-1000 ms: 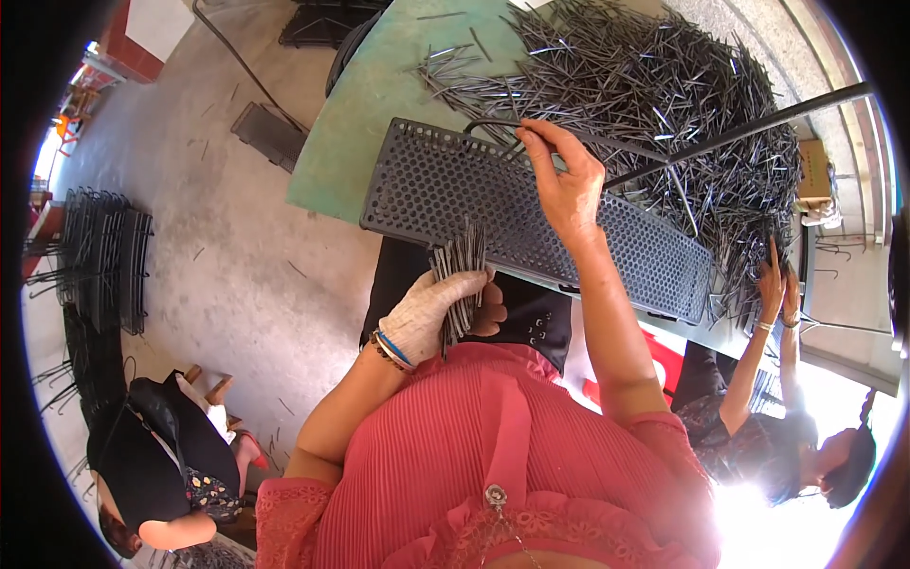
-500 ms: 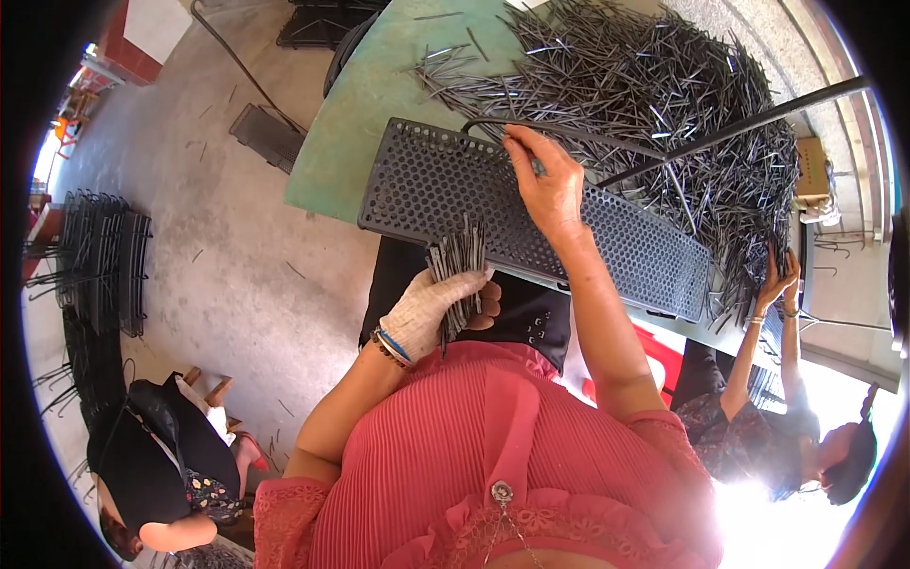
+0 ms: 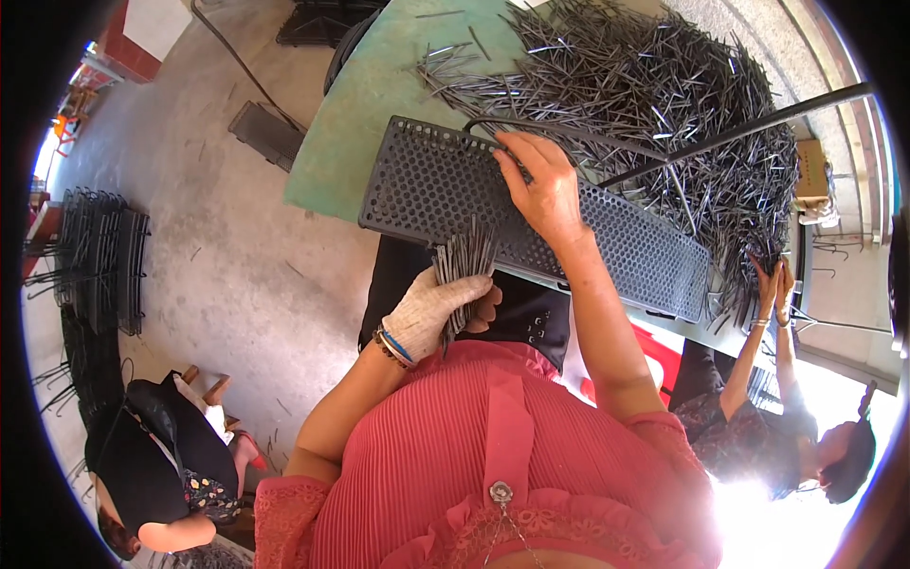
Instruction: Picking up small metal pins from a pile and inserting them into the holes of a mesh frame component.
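My left hand (image 3: pixel 428 311), in a whitish knit glove with bare fingertips, is closed around a bundle of thin black strips (image 3: pixel 466 254). It stays just off the near edge of a long black perforated panel (image 3: pixel 425 180). Over that panel's far half is my bare right hand (image 3: pixel 547 192), with thumb and fingers bent together close to the far edge. Whatever its fingertips pinch is too small or hidden to make out. A bent black rod (image 3: pixel 559 135) runs along the panel's far side.
A big heap of black strips (image 3: pixel 654 104) covers much of the green tabletop (image 3: pixel 355 142). A long black bar (image 3: pixel 749 128) slants above it. At the right a co-worker's hands (image 3: pixel 773 289) touch the heap's edge. Black racks (image 3: pixel 100 256) and a seated person (image 3: pixel 161 455) are at the left.
My right hand has shifted slightly left along the panel's far edge. The bundle in my left hand has moved a little right. The co-worker's hands have come closer together.
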The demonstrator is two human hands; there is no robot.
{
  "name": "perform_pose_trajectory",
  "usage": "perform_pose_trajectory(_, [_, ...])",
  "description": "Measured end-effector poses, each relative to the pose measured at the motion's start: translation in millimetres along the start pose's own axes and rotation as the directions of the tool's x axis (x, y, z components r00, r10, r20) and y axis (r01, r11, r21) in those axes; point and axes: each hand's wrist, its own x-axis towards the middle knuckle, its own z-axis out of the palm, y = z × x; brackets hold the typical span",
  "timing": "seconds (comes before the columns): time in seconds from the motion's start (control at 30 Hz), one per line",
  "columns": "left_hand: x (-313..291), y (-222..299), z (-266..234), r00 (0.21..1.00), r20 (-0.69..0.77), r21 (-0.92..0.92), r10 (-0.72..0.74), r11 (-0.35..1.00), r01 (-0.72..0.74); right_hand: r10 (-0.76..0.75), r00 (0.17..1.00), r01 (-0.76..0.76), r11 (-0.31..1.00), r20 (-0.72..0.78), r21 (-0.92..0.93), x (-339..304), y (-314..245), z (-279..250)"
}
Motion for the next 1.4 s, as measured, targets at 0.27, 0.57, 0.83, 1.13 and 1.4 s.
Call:
perform_pose_trajectory(0.27, [0.4,7.2,4.0,0.996,0.07,-0.039,0.061,0.998,-0.058,0.57,0.645,-0.758,0.564,0.509,0.328,-16.7,-42.8,-44.5])
perform_pose_trajectory(0.57, [5.8,0.4,9.0,0.996,0.045,-0.063,0.083,0.995,-0.08,0.608,0.56,-0.82,0.31,0.563,0.481,-23.5,-26.9,-53.7])
perform_pose_trajectory(0.83, [4.8,-3.0,10.7,1.0,0.014,-0.074,-0.002,0.997,0.003,0.458,0.885,-0.412,0.856,-0.087,0.312,2.6,-0.2,-28.2])
perform_pose_trajectory(1.13, [3.8,-0.5,10.4,1.0,0.006,-0.106,-0.012,0.994,0.013,0.45,0.889,-0.401,0.853,-0.084,0.333,-5.8,5.6,-14.1])
perform_pose_trajectory(1.4, [4.8,-0.4,11.1,1.0,0.014,-0.098,-0.025,0.995,0.027,0.473,0.88,-0.434,0.836,-0.04,0.336,-4.4,6.2,-17.9])
